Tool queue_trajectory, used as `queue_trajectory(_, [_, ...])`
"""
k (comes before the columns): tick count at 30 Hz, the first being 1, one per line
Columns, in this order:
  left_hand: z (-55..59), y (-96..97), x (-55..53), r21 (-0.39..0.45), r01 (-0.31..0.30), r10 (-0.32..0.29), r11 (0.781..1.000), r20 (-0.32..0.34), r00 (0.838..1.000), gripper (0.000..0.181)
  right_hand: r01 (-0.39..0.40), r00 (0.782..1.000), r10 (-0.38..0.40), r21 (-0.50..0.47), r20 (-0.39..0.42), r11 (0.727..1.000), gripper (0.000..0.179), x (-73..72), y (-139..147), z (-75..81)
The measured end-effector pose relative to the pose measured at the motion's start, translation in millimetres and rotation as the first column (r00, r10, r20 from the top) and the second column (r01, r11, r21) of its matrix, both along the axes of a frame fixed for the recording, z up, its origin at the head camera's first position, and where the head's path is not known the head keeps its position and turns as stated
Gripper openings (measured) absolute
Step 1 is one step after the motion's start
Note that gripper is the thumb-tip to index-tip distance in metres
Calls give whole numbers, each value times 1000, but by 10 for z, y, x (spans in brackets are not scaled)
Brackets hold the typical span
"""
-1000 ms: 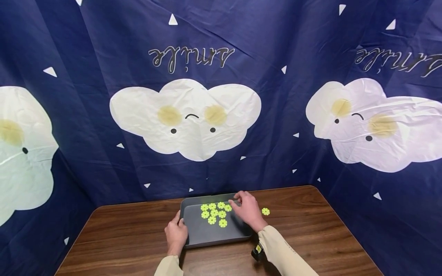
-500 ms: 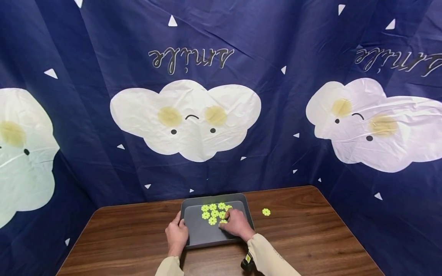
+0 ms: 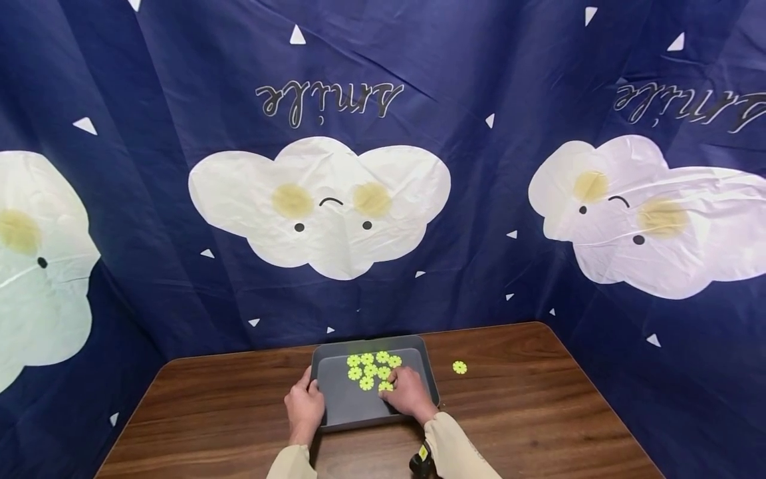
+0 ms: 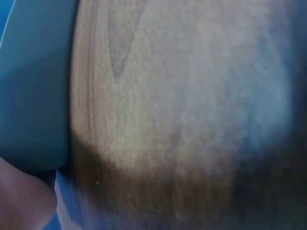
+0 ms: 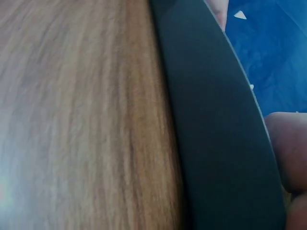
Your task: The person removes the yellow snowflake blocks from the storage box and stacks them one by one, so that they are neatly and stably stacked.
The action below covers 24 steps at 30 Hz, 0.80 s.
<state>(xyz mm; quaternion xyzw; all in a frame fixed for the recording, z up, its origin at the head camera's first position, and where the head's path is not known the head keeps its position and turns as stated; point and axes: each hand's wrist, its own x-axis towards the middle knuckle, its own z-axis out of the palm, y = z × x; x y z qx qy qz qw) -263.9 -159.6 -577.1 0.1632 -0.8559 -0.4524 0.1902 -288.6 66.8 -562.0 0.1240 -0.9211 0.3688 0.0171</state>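
A dark grey rectangular tray sits near the back of the wooden table. My left hand grips its left wall, thumb over the rim. Several yellow-green notched plastic discs lie grouped on the tray floor. My right hand reaches in over the right side, thumb and forefinger curled at the nearest disc and pinching it. Part of that disc is covered by the fingers. In the right wrist view, the tray wall hides most of the fingers.
One more notched disc lies on the wooden table, right of the tray. A dark blue curtain with white clouds hangs behind and along both sides. A small black wrist camera sits under the right sleeve.
My right hand has come from above the tray's back right corner down and nearer to the front disc, its fingers closing at it. The left hand has stayed on the tray.
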Motion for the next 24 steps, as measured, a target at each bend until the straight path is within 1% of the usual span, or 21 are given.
queue_trajectory(10, [11,8,5,-7,4,-4,1000,6,1000,42,24,999,-22,-46,31,999,28,-10,1,10])
queue_trajectory(16, [16,11,-14,0,6,-6,1000,9,1000,42,26,999,-24,-56,27,998,28,2,6,26])
queue_trajectory(24, [29,15,7,2,15,-15,1000,34,999,43,7,1000,-7,-49,10,999,32,-5,27,18])
